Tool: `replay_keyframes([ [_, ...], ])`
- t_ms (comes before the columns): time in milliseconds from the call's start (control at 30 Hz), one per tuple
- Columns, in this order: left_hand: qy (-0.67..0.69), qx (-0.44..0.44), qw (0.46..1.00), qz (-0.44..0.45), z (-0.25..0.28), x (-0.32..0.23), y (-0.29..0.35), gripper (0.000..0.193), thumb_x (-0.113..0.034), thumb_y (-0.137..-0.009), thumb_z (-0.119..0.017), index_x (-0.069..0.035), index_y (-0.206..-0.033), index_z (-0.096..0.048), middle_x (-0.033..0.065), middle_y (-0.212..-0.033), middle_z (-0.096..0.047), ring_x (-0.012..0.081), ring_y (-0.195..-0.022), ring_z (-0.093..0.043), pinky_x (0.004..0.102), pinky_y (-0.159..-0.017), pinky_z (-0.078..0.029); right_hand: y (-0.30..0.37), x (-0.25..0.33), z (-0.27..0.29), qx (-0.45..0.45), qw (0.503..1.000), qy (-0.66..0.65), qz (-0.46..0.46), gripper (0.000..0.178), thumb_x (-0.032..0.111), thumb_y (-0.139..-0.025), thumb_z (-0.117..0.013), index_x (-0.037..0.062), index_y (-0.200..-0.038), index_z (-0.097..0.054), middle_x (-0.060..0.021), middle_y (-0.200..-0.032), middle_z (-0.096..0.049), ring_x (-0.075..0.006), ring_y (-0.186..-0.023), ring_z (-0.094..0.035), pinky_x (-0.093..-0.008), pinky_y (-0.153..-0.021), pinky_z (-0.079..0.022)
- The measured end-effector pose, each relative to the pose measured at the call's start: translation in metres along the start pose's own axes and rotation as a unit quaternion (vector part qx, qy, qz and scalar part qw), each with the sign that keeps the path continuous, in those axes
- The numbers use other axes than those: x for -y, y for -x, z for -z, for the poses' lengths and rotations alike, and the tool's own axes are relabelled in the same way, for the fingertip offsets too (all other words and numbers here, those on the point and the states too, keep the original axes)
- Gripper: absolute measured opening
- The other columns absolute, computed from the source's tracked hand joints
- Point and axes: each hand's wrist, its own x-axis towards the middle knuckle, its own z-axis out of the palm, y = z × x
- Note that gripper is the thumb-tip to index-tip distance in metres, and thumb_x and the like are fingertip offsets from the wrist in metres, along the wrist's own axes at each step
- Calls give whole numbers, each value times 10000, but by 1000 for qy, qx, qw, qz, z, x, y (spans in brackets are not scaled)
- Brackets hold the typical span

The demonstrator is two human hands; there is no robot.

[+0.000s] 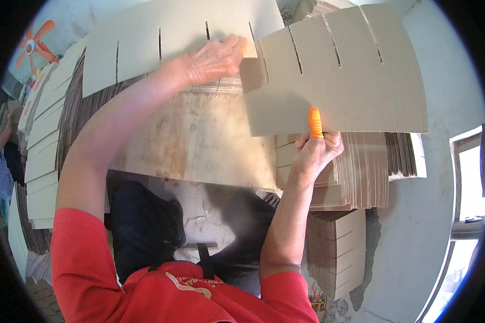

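1 flat tan cardbd sheet (355,99), top-edge slots, in R hand (319,154)

The right-hand cardboard sheet (345,97) is greyish tan, the finger cap (315,123) bright orange. The shirt (86,264) is red, the surface (199,142) pale brown with darker stains.

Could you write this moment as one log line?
left hand: at corner of left slotted sheet | right hand: gripping right slotted sheet, orange-covered thumb on top | nearby: cardboard stacks
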Motion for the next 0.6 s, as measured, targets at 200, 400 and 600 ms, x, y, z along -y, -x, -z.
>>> replay_keyframes([
  [200, 13, -125, 992, -21, 23, -46, 4, 128, -103, -618, -669, 8, -682, -659, 113, -816, -542, 215, -864, -490, 228, -462, -513, 0, 4, -6, 2, 999, 20, -33, 360, -134, -817, -369, -14, -931, -689, -82, -736, -626, -43, -408, -404, -195, -316, -314],
  [400, 89, -86, 990, -74, 88, -122, 24, 295, -107, -645, -657, 78, -868, -711, 290, -1111, -646, 236, -922, -575, 261, -504, -530, 6, -12, -6, -8, 997, 77, -29, 393, -140, -768, -337, -30, -931, -677, -80, -723, -600, -44, -414, -395, -201, -313, -312],
  [600, 350, -99, 921, 140, 71, -104, 18, 568, -397, -798, -728, 16, -1179, -648, 182, -1214, -623, 263, -952, -600, 385, -693, -553, 6, -43, -5, -13, 994, 103, -36, 395, -151, -749, -321, -25, -903, -662, -48, -698, -551, -33, -432, -360, -222, -314, -293],
])
